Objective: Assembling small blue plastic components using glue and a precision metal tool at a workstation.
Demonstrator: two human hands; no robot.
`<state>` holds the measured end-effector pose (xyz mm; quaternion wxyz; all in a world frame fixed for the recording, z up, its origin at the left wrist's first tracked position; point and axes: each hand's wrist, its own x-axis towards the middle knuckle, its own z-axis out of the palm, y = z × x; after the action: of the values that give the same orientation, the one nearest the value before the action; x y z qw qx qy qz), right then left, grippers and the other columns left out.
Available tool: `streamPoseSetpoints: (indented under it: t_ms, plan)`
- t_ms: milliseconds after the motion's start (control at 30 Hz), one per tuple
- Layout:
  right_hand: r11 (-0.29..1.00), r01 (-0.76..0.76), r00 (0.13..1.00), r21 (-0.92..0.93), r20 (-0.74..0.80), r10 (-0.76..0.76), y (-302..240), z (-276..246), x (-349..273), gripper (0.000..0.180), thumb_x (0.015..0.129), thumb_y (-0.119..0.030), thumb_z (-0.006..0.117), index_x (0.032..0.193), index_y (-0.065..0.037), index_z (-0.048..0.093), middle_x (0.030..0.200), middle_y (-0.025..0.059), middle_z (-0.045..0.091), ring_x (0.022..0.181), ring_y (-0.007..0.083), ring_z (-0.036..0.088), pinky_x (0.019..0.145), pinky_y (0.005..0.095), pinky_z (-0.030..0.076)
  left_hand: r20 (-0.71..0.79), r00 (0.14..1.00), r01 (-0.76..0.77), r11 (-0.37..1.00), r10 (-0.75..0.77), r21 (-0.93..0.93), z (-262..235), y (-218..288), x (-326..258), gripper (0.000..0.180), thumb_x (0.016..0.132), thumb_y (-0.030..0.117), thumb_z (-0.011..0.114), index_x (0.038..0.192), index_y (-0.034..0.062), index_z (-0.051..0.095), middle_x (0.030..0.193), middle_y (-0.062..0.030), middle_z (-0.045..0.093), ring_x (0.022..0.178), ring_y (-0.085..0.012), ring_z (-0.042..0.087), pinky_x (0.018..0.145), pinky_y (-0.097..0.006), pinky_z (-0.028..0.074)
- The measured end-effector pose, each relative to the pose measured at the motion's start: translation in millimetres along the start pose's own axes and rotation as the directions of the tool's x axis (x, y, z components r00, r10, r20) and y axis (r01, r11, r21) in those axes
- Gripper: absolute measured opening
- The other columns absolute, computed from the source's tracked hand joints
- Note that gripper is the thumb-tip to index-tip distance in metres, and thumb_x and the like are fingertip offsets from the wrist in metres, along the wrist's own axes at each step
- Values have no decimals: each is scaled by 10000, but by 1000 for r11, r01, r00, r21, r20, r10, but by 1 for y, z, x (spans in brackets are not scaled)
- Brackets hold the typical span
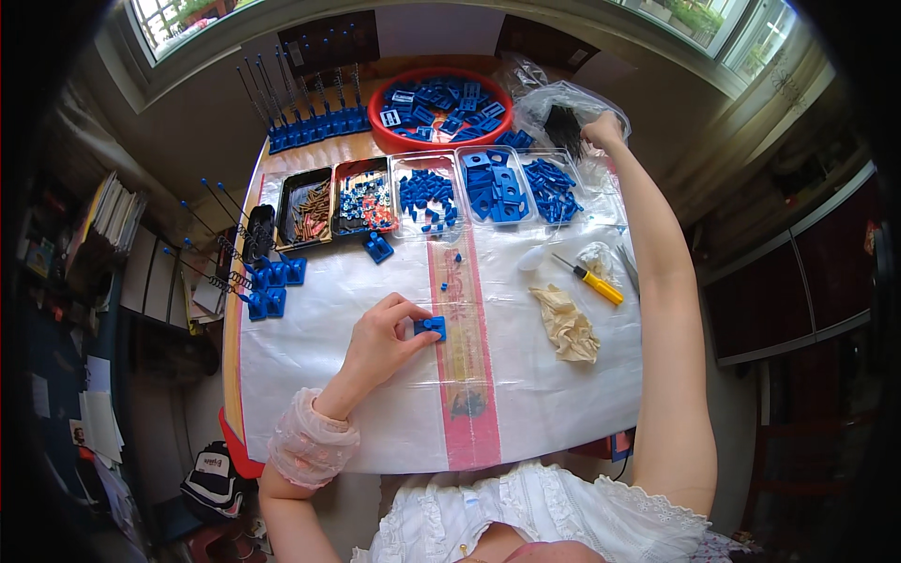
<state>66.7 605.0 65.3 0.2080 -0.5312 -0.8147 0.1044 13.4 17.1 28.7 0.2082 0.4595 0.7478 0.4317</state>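
Note:
My left hand (387, 336) is closed around a small blue plastic part (431, 327), pinched by its edges just above the cloth at the table's middle. My right arm stretches to the far right, where my right hand (605, 129) is at the mouth of a clear plastic bag (615, 98). Its fingers are curled beside a bundle of thin dark pieces (564, 127) in the bag. What those fingers grip is too small to make out. Two tiny blue bits (444, 287) lie beyond the left hand, and a similar blue part (378, 248) lies near the trays.
A row of trays holds brown screws (311, 208), small metal pieces (367, 205) and blue parts (429, 194). Behind stands a red basin (378, 117). Spring-and-rod assemblies (319, 127) stand at left. A yellow-handled screwdriver (601, 286) and crumpled cloth (566, 324) lie at right.

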Motion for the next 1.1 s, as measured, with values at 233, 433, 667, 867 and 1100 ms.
streamPoseSetpoints:
  t_ms: [233, 433, 667, 867, 1100]
  plan:
    - [987, -13, 968, 159, 249, -28, 0, -31, -20, 143, 695, -37, 767, 651, 45, 659, 622, 116, 647, 486, 147, 592, 418, 272, 419, 11, 1000, 4, 1000, -4, 1, -3, -1, -1, 254, 750, 106, 855, 976, 47, 755, 868, -1, 603, 586, -61, 459, 546, -232, 392]
    - [904, -107, 863, 414, 489, -122, 49, -93, -77, 178, 768, -88, 780, 681, 24, 672, 590, 39, 594, 475, 76, 526, 420, 228, 378, 4, 1000, -27, 1000, 27, 0, -1, 1, 0, 359, 743, 132, 868, 1074, 60, 750, 866, -4, 605, 590, -67, 468, 554, -236, 410]
    - [501, -169, 896, 849, 344, -281, 51, -164, -236, 53, 899, -63, 664, 893, -14, 683, 655, 4, 618, 466, 5, 465, 406, 154, 317, -9, 999, -33, 997, 34, 65, 0, -5, -4, 371, 771, 171, 850, 1132, 137, 771, 855, -6, 603, 612, -96, 480, 575, -267, 421]
    - [335, 64, 845, 940, 128, -520, -46, -168, -368, 49, 909, 36, 630, 942, 35, 667, 757, 124, 717, 495, 50, 557, 420, 191, 402, -48, 996, -71, 996, 74, 63, 6, -14, -4, 285, 795, 158, 822, 1076, 202, 799, 843, -3, 592, 616, -107, 474, 578, -276, 420]
    - [518, 322, 639, 793, 221, -736, -116, -87, -416, 104, 918, -52, 699, 975, 33, 677, 772, 106, 703, 639, 138, 657, 584, 291, 503, -42, 999, -22, 994, 27, 107, 7, -15, -4, 219, 814, 295, 811, 1018, 216, 810, 888, -18, 629, 685, -169, 606, 645, -326, 505]
